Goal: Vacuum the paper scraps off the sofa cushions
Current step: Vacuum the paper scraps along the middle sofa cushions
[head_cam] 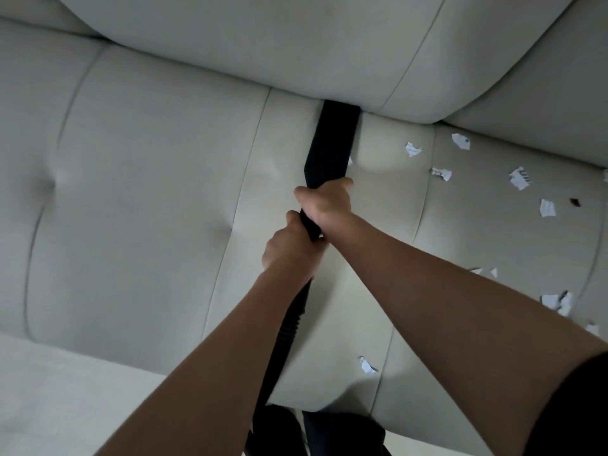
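Paper scraps (519, 178) litter the pale sofa cushion (148, 199) (right side mostly). Arms outstretched, right hand (324, 202) ahead of left hand (286, 250), both gripping the black vacuum nozzle (332, 143) at the backrest (263, 44) crease.

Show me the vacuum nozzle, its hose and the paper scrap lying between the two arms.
nozzle (332, 143), head view, middle of its flat black body.
hose (289, 330), head view, its ribbed stretch.
paper scrap (367, 365), head view, its white centre.
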